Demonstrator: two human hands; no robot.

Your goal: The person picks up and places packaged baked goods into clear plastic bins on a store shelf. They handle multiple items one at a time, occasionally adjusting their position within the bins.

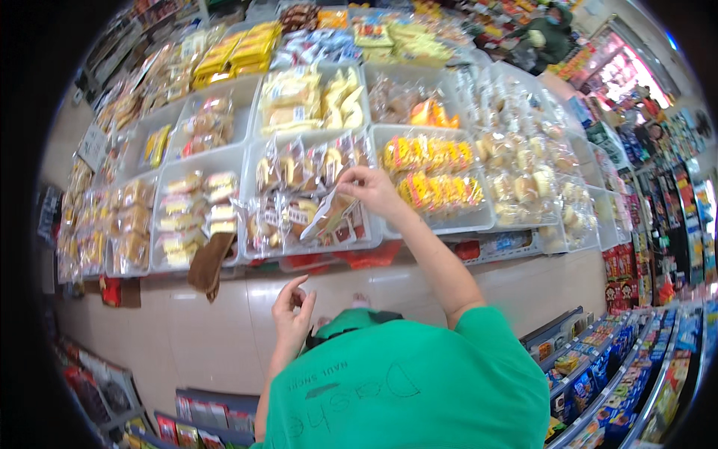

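Note:
My right hand pinches the top edge of a wrapped pastry packet between thumb and fingers. The packet tilts over a clear plastic bin that holds several wrapped brown-and-cream pastries. Away from the bins, my left hand hangs over the floor with its fingers curled apart and nothing in them. Just beyond it, a brown cloth drapes over the front edge of a bin of pale wrapped cakes.
Right of the pastry bin, another holds yellow-and-red packets. Further bins of wrapped bread curve along the right. Yellow packs lie at the back. Snack shelves stand at lower right. A person in dark clothing is at far upper right.

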